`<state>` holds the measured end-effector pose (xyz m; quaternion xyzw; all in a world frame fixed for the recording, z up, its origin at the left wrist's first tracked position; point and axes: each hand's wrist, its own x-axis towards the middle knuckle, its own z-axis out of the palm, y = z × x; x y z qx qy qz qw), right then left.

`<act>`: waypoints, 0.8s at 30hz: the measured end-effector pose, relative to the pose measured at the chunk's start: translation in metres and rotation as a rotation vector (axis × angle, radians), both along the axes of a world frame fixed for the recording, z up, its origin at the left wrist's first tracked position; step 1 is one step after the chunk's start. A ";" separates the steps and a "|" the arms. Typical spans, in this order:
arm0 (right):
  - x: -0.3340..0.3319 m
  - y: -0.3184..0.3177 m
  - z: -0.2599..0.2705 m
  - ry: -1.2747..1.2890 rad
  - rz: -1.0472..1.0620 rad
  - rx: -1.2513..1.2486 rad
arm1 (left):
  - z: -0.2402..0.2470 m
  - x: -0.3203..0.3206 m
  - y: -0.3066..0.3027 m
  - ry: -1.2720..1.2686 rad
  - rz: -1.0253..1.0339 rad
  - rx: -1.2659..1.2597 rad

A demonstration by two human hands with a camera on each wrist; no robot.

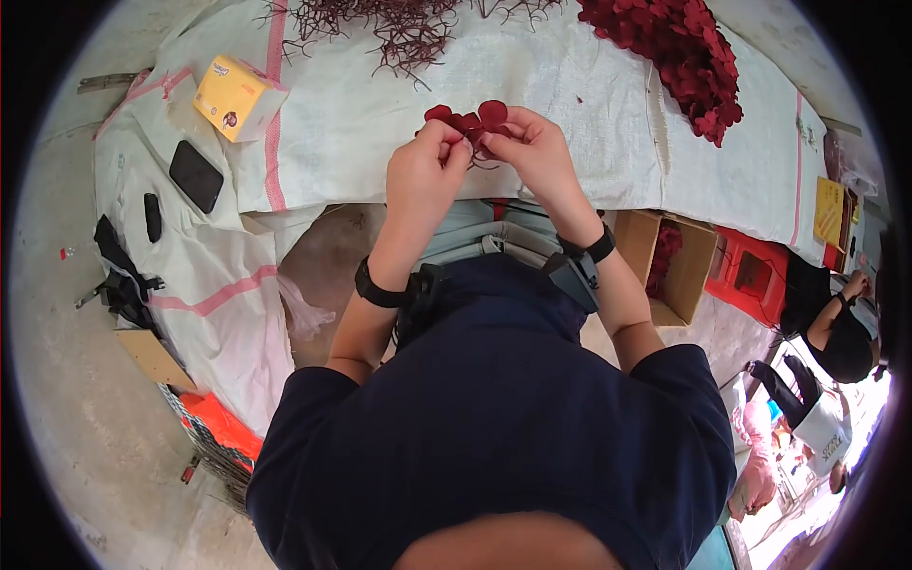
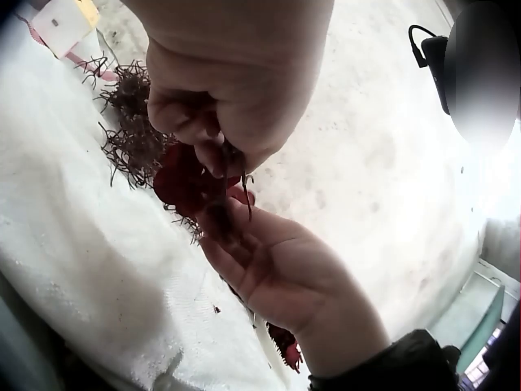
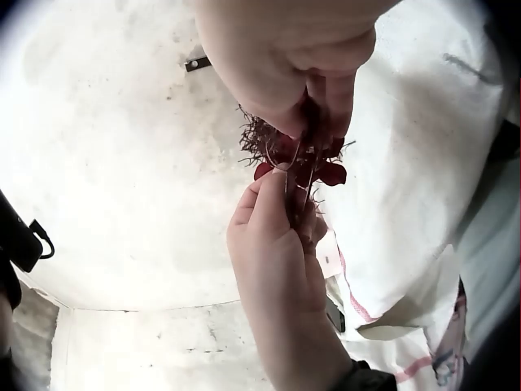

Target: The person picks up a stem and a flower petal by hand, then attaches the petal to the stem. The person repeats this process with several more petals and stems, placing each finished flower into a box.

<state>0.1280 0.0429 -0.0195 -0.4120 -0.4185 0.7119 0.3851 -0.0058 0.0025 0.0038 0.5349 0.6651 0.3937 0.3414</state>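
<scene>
Both hands meet over the white woven sheet, on a dark red flower (image 1: 492, 115) with rounded petals and thin brown stems. My left hand (image 1: 427, 176) pinches it from the left between thumb and curled fingers. From the other side, my right hand (image 1: 540, 160) pinches it with thumb and fingers near a petal. In the left wrist view, red petals (image 2: 181, 183) show between the two hands, and a thin stem hangs below the left fingers. The right wrist view has the petals (image 3: 331, 173) and thin stems by the fingertips; the gripped parts are hidden.
Tangled brown stems (image 1: 399, 33) lie at the far edge of the white sheet (image 1: 351, 142). A heap of red petals (image 1: 679, 62) is at far right. Leftward are a yellow box (image 1: 228, 95) and a phone (image 1: 197, 177). A cardboard box (image 1: 692, 271) and red stool (image 1: 750, 275) stand below right.
</scene>
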 end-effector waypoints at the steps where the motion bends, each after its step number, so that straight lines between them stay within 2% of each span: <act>1: 0.000 0.001 0.000 -0.042 -0.014 0.044 | 0.000 0.000 0.000 0.026 -0.011 0.004; 4: 0.003 0.003 0.000 -0.128 -0.039 0.130 | -0.002 0.000 0.000 0.077 -0.032 0.007; 7: 0.007 0.004 0.004 -0.285 -0.017 0.197 | -0.004 0.002 0.001 0.426 -0.012 0.014; 12: 0.011 0.002 0.014 -0.232 -0.155 0.177 | -0.010 0.001 0.001 0.542 -0.042 -0.043; 15: 0.010 0.000 0.012 -0.199 0.007 0.208 | -0.009 0.003 0.002 0.598 -0.106 -0.096; 19: 0.011 0.008 -0.007 -0.140 0.112 0.091 | -0.001 0.003 0.000 0.448 -0.181 -0.117; 20: 0.010 0.007 -0.008 -0.140 0.112 0.089 | 0.001 0.003 0.000 0.448 -0.181 -0.119; 23: 0.008 0.005 -0.010 -0.106 0.085 0.032 | 0.004 0.002 0.001 0.193 -0.157 -0.162; 24: 0.009 0.004 -0.010 -0.107 0.084 0.029 | 0.003 0.001 0.000 0.192 -0.159 -0.164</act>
